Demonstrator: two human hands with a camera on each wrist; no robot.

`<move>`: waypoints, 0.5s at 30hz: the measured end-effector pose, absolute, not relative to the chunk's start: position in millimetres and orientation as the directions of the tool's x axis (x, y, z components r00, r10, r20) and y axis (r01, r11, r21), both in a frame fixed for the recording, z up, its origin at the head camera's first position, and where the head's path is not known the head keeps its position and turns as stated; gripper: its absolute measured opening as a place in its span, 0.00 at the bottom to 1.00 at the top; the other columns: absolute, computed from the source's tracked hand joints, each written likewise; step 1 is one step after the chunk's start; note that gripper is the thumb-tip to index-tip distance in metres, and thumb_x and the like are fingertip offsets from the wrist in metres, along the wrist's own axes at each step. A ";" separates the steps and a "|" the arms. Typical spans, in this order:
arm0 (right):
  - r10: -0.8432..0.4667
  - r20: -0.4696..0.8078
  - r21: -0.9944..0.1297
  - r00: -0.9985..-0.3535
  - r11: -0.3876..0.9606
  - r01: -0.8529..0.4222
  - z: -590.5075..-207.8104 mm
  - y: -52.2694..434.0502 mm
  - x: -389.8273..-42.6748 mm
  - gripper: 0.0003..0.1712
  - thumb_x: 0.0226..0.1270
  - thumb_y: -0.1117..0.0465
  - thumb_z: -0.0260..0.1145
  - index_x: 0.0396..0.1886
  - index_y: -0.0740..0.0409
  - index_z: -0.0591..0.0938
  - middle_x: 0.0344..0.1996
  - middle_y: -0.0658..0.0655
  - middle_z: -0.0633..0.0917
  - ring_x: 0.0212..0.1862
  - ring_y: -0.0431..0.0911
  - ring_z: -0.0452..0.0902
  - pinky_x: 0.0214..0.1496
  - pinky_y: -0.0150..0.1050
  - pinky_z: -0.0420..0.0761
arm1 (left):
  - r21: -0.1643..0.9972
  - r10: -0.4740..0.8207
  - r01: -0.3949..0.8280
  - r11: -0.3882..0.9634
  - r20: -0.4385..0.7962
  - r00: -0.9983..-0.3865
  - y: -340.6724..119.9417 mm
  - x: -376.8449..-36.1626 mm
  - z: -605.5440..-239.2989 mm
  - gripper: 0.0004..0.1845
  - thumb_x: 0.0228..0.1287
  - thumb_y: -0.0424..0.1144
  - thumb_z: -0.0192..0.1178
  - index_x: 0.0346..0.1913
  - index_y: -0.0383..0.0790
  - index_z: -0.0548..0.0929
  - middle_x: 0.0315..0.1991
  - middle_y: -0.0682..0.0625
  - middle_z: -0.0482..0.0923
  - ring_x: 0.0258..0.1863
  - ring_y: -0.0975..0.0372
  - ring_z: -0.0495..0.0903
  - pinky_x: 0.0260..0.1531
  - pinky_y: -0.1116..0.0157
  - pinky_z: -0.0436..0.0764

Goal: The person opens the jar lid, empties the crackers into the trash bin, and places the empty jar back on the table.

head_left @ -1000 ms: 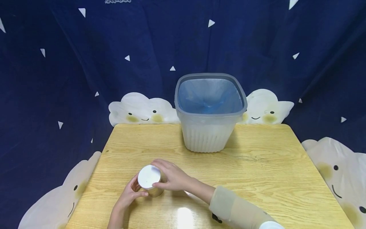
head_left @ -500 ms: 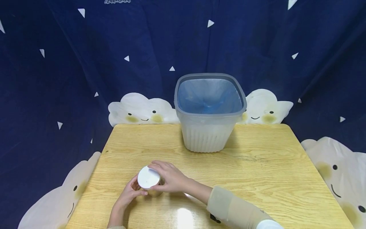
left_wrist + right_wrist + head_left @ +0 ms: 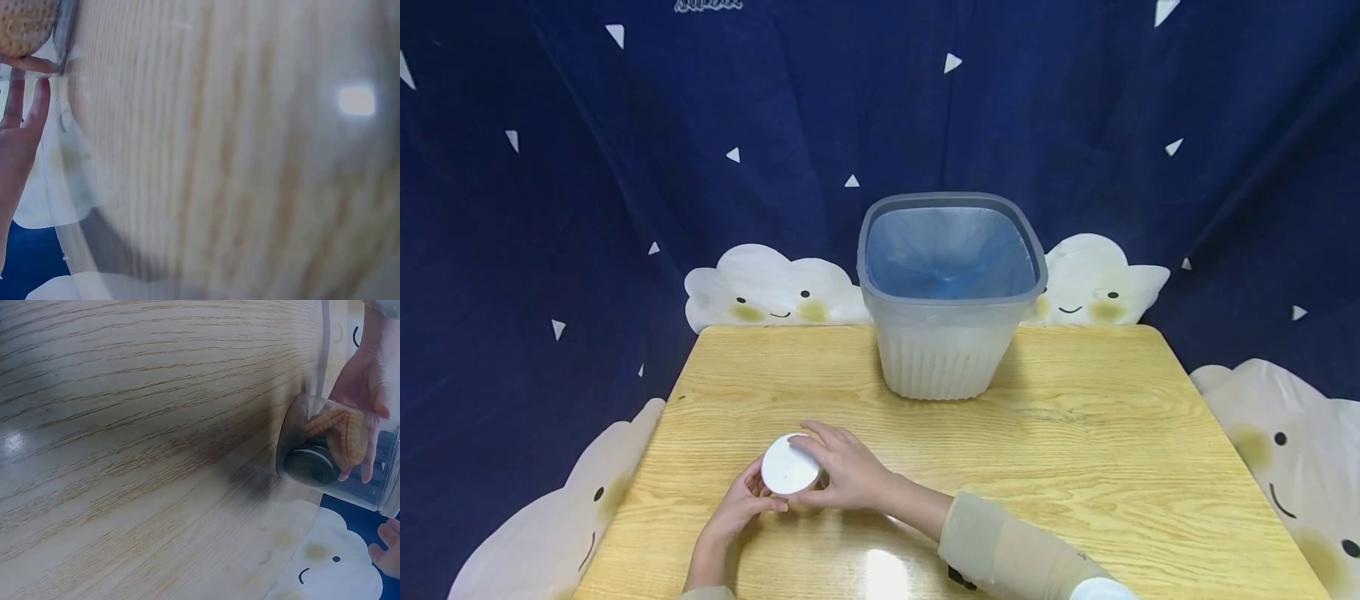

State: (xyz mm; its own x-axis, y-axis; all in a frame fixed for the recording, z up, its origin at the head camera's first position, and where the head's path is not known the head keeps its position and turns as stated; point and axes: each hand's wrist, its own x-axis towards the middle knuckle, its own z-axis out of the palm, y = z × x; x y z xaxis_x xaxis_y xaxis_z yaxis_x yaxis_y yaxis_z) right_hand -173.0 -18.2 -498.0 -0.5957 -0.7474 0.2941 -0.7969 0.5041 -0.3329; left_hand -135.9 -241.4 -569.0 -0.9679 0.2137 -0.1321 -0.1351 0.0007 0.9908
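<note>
A clear jar (image 3: 372,487) with a round white lid (image 3: 790,467) stands on the near left part of the table. Inside lie tan biscuits (image 3: 354,439) and dark sandwich cookies (image 3: 310,466). My left hand (image 3: 737,505) holds the jar's left side, thumb in front and fingers behind. From the right, my right hand (image 3: 855,475) grips the lid, its fingers at the far edge and its thumb at the near edge. One tan biscuit (image 3: 25,26) shows at the corner of the left wrist view. Whether the lid is fully seated cannot be told.
A translucent white bin (image 3: 943,354) with a grey rim and a blue-looking inside stands at the table's back. Behind the wooden table (image 3: 1097,467) hangs a dark blue curtain (image 3: 790,108) with clouds and triangles. A small black object (image 3: 961,578) shows under the right forearm.
My right hand has turned slightly on the lid, its fingers reaching farther over the far edge. The left hand and jar have stayed nearly in place.
</note>
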 end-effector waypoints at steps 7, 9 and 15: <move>-0.739 0.300 -0.293 -0.603 0.531 -0.795 -502.6 -21.8 -171.8 0.43 0.50 0.33 0.62 0.63 0.49 0.66 0.63 0.59 0.67 0.62 0.51 0.64 0.62 0.50 0.65 | 0.984 0.197 -0.178 0.002 -0.175 -0.965 -241.8 -138.3 -570.9 0.49 0.38 0.22 0.68 0.67 0.26 0.54 0.58 0.54 0.67 0.52 0.76 0.69 0.53 0.78 0.66; -0.736 0.303 -0.283 -0.605 0.537 -0.795 -503.8 -22.5 -171.6 0.43 0.50 0.32 0.61 0.62 0.49 0.67 0.62 0.58 0.67 0.62 0.50 0.64 0.63 0.49 0.65 | 0.981 0.189 -0.191 0.016 -0.191 -0.963 -241.1 -138.6 -570.1 0.49 0.38 0.22 0.68 0.67 0.27 0.55 0.61 0.49 0.65 0.52 0.77 0.68 0.53 0.78 0.65; -0.728 0.312 -0.275 -0.610 0.546 -0.792 -505.2 -24.0 -171.5 0.43 0.49 0.32 0.63 0.61 0.49 0.69 0.62 0.56 0.68 0.62 0.48 0.64 0.64 0.46 0.63 | 0.980 0.194 -0.194 0.044 -0.199 -0.960 -241.1 -139.1 -568.6 0.49 0.38 0.24 0.69 0.67 0.28 0.55 0.64 0.41 0.60 0.53 0.75 0.67 0.53 0.78 0.65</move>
State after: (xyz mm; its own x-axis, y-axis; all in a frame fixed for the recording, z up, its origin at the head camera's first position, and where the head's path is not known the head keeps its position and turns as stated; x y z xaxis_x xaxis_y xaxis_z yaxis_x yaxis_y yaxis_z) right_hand -171.5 -24.0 -505.2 -0.6101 -0.7282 0.3123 -0.7918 0.5456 -0.2747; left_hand -139.1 -241.1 -568.6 -0.9605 0.1944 -0.1992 -0.1942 0.0445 0.9799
